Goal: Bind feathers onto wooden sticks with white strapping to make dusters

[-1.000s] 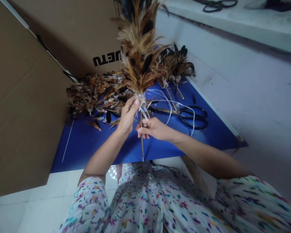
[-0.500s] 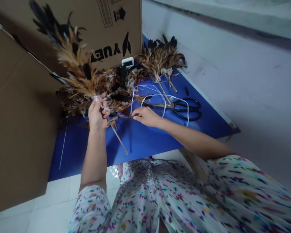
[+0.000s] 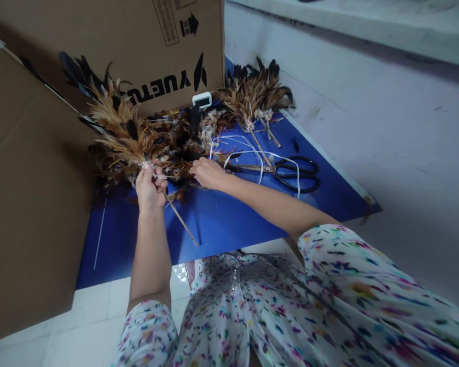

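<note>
If your left hand (image 3: 150, 188), pinching the tapering brown-and-black feather bundle (image 3: 120, 120), slackens, feathers could slip; I cannot tell whether your right hand (image 3: 209, 173) pinches anything.

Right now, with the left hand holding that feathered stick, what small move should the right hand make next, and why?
Probably the right hand should pick a few feathers from the feather pile: its fingertips are at the pile's near side, while the left hand steadies the feathered stick. Whether it pinches anything now is hidden.
</note>
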`<action>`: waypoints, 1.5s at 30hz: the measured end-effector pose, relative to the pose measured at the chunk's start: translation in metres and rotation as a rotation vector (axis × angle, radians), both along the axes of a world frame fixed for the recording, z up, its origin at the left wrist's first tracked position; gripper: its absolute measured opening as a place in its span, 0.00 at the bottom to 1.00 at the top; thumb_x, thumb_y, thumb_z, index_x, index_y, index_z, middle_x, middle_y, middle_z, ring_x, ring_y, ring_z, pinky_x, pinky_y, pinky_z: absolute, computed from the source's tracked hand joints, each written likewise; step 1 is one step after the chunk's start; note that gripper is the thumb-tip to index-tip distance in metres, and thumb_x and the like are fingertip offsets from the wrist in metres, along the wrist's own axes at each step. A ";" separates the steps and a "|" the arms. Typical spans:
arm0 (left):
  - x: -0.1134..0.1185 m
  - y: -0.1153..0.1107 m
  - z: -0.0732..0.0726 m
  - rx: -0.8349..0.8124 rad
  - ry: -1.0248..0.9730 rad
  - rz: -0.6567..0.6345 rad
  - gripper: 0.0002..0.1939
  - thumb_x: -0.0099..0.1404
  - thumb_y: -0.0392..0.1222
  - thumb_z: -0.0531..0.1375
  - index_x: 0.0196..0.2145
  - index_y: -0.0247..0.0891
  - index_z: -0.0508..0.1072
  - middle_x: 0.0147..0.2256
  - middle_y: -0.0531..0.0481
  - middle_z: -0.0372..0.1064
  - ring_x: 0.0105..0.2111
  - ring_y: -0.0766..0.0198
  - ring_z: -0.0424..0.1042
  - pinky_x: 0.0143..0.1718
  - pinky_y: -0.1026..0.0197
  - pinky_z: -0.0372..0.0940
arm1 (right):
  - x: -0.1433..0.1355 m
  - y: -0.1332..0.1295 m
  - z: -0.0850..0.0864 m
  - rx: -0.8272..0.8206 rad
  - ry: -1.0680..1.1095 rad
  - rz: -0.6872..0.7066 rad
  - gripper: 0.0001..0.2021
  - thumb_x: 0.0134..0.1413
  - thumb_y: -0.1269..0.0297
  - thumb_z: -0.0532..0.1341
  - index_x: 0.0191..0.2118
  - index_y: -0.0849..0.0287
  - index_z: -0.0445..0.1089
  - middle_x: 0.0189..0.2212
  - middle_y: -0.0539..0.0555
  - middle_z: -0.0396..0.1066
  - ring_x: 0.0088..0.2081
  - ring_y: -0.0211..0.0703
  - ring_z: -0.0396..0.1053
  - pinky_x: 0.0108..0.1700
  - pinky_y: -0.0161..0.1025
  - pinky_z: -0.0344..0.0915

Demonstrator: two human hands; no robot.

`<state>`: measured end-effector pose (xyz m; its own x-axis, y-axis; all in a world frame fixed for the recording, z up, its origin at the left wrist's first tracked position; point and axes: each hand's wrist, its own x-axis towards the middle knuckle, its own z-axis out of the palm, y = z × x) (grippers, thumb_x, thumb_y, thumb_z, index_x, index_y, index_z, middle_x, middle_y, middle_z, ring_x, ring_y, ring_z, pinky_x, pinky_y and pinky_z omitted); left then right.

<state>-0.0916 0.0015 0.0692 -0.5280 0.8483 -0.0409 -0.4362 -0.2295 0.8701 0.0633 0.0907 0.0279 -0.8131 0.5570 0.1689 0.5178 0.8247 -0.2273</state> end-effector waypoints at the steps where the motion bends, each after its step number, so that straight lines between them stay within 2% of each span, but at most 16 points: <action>1: -0.001 0.000 -0.001 0.002 0.001 0.002 0.12 0.67 0.43 0.56 0.33 0.31 0.72 0.21 0.55 0.60 0.13 0.79 0.49 0.11 0.74 0.41 | -0.005 0.002 -0.002 0.014 -0.027 -0.014 0.14 0.59 0.72 0.52 0.42 0.64 0.74 0.43 0.62 0.71 0.47 0.52 0.65 0.45 0.44 0.61; 4: -0.002 0.000 -0.004 0.002 0.009 0.009 0.13 0.69 0.42 0.53 0.34 0.30 0.72 0.21 0.54 0.60 0.13 0.79 0.50 0.11 0.74 0.41 | -0.011 0.009 -0.004 -0.001 -0.069 -0.033 0.14 0.59 0.72 0.52 0.42 0.66 0.74 0.45 0.64 0.71 0.48 0.53 0.65 0.44 0.44 0.61; 7: -0.003 0.000 -0.007 0.004 0.017 0.007 0.13 0.70 0.40 0.52 0.34 0.30 0.72 0.21 0.54 0.60 0.13 0.79 0.50 0.11 0.75 0.41 | -0.004 0.016 0.001 -0.137 -0.001 0.006 0.11 0.57 0.72 0.53 0.38 0.66 0.74 0.41 0.62 0.73 0.44 0.47 0.68 0.42 0.39 0.61; 11: -0.002 0.001 -0.010 -0.005 0.027 0.002 0.12 0.68 0.41 0.54 0.34 0.30 0.72 0.21 0.54 0.60 0.13 0.79 0.50 0.11 0.75 0.42 | 0.013 0.024 0.016 -0.514 0.267 0.018 0.04 0.48 0.74 0.59 0.30 0.63 0.71 0.26 0.52 0.74 0.28 0.35 0.69 0.33 0.32 0.61; 15: 0.003 0.003 -0.014 -0.040 0.033 -0.028 0.11 0.66 0.42 0.56 0.34 0.30 0.73 0.21 0.54 0.61 0.13 0.79 0.50 0.11 0.75 0.41 | 0.027 0.026 0.032 -0.943 0.499 0.025 0.05 0.48 0.78 0.59 0.32 0.62 0.67 0.18 0.47 0.70 0.19 0.32 0.65 0.23 0.29 0.59; 18: 0.009 0.004 -0.017 -0.056 0.034 -0.043 0.10 0.64 0.43 0.59 0.33 0.30 0.73 0.21 0.54 0.62 0.13 0.80 0.50 0.11 0.76 0.41 | 0.035 0.027 0.043 -1.106 0.599 0.071 0.08 0.47 0.78 0.60 0.36 0.63 0.70 0.17 0.46 0.70 0.18 0.32 0.65 0.20 0.28 0.59; 23: 0.014 0.005 -0.019 -0.094 0.000 -0.091 0.13 0.63 0.46 0.60 0.34 0.30 0.73 0.21 0.53 0.62 0.13 0.79 0.49 0.11 0.75 0.40 | 0.042 0.032 0.049 -1.281 0.704 0.142 0.08 0.44 0.75 0.63 0.33 0.65 0.75 0.23 0.53 0.75 0.25 0.36 0.71 0.21 0.27 0.62; 26: 0.014 0.005 -0.020 -0.117 -0.040 -0.107 0.15 0.64 0.47 0.57 0.35 0.30 0.73 0.20 0.52 0.63 0.13 0.78 0.50 0.11 0.75 0.41 | 0.043 0.034 0.049 -1.280 0.780 0.185 0.09 0.41 0.71 0.66 0.34 0.64 0.77 0.26 0.54 0.76 0.28 0.36 0.73 0.24 0.28 0.64; 29: 0.015 0.005 -0.022 -0.135 -0.047 -0.102 0.13 0.64 0.43 0.54 0.35 0.29 0.73 0.20 0.52 0.63 0.13 0.77 0.51 0.11 0.74 0.42 | 0.040 0.032 0.050 -1.171 0.838 0.192 0.10 0.39 0.68 0.69 0.33 0.64 0.77 0.25 0.52 0.76 0.27 0.34 0.71 0.28 0.30 0.67; 34: 0.022 0.005 -0.025 -0.156 -0.008 -0.085 0.10 0.60 0.41 0.56 0.34 0.30 0.71 0.23 0.49 0.67 0.14 0.76 0.54 0.12 0.73 0.43 | 0.033 0.021 0.057 -0.979 0.915 0.161 0.11 0.40 0.62 0.70 0.30 0.64 0.75 0.25 0.50 0.74 0.23 0.32 0.67 0.23 0.30 0.64; 37: 0.029 0.005 -0.027 -0.154 0.003 -0.109 0.09 0.58 0.42 0.60 0.33 0.32 0.70 0.25 0.50 0.68 0.15 0.75 0.57 0.12 0.73 0.44 | 0.028 0.013 0.059 -0.932 0.931 0.147 0.11 0.42 0.61 0.69 0.29 0.63 0.73 0.25 0.48 0.72 0.22 0.31 0.65 0.23 0.32 0.66; 41: 0.038 0.003 -0.029 -0.147 0.047 -0.168 0.14 0.52 0.43 0.66 0.32 0.35 0.66 0.27 0.52 0.68 0.15 0.77 0.56 0.12 0.73 0.43 | 0.020 0.008 0.056 -0.965 0.913 0.105 0.07 0.46 0.64 0.66 0.28 0.62 0.70 0.20 0.47 0.70 0.22 0.35 0.69 0.22 0.32 0.66; 45: 0.046 0.001 -0.029 -0.183 0.093 -0.190 0.17 0.51 0.45 0.67 0.32 0.37 0.64 0.24 0.57 0.64 0.13 0.79 0.51 0.11 0.74 0.41 | 0.014 0.007 0.050 -0.972 0.879 0.071 0.04 0.49 0.71 0.63 0.27 0.62 0.68 0.18 0.47 0.69 0.20 0.34 0.67 0.21 0.31 0.65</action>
